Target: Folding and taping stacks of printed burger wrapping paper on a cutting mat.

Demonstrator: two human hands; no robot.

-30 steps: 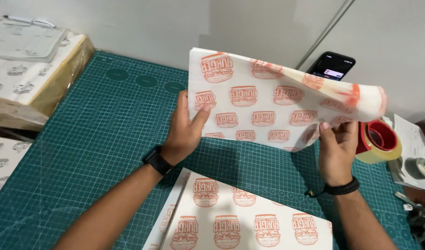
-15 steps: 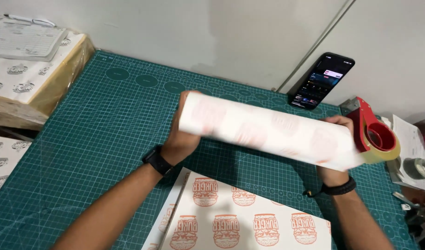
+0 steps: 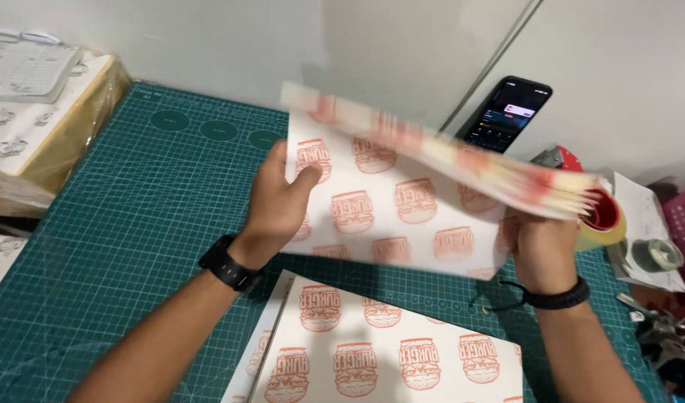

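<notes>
Left hand (image 3: 277, 205): it grips the left edge of a printed paper sheet (image 3: 402, 213), the thumb on the front side and the fingers closed behind it.
Right hand (image 3: 542, 250): it holds the right lower part of the same sheet; the fingers are hidden behind the paper, closed on it.
Printed paper sheet: white with orange stamps, held in the air above the green cutting mat (image 3: 133, 224) on the desk; the upper edge is bent forward and blurred.
Below the hands: a stack of similar sheets (image 3: 387, 351) lies flat on the mat.
Right side: a tape dispenser (image 3: 599, 216) just beside the right hand, a dark phone (image 3: 506, 112) leaning at the wall.
</notes>
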